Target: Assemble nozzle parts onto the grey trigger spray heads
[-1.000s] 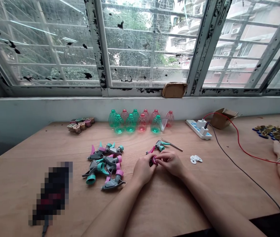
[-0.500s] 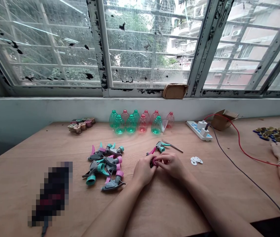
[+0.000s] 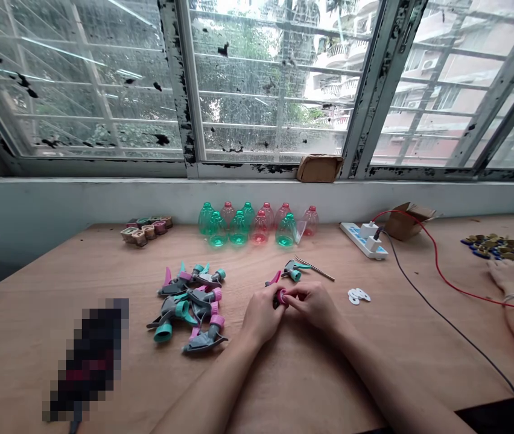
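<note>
My left hand (image 3: 261, 315) is closed around a grey trigger sprayer head (image 3: 281, 295) with a pink collar, whose pink trigger sticks out beyond the fingers. At the collar's open end, my right hand (image 3: 315, 306) has thumb and fingertips pinched together; anything between them is hidden. Just beyond both hands lies another sprayer head (image 3: 292, 270) in grey and teal, beside thin metal tweezers (image 3: 318, 269). Several white washers (image 3: 358, 295) lie to the right of my right hand. A pile of grey sprayer heads (image 3: 203, 304) with teal or pink parts lies left of my left hand.
Green and pink clear bottles (image 3: 239, 230) stand along the wall. Small stacked pieces (image 3: 146, 231) sit back left, a blurred dark object (image 3: 92, 358) front left. A power strip (image 3: 364, 240) with cables (image 3: 447, 274) crosses the right side, near another person's hand (image 3: 508, 276) and metallic discs (image 3: 510, 247).
My right fingertips have shifted slightly at the pink collar, and more of its opening shows. The sprayer head stays in my left hand. The whole view has moved a little.
</note>
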{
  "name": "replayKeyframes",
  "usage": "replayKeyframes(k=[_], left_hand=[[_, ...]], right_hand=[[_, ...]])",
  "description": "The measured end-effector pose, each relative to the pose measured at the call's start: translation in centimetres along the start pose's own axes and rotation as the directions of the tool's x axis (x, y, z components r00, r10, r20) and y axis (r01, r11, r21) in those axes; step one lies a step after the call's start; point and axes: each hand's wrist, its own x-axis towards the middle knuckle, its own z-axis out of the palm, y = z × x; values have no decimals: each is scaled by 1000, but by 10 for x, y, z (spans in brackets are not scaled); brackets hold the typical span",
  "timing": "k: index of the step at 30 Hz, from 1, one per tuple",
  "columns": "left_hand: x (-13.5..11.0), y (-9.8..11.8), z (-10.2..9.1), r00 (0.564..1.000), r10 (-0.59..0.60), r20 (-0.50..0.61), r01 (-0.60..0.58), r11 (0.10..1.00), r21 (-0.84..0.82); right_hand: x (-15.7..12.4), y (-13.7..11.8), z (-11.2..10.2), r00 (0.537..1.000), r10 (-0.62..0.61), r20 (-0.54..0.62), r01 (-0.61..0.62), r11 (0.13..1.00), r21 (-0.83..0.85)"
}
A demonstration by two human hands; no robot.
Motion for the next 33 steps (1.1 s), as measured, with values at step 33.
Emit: replayKeyframes(k=[33], left_hand=[[2, -1, 1, 999, -13, 30, 11, 999, 42]], right_hand=[[4, 1, -5, 997, -77, 16, 76, 995, 59]])
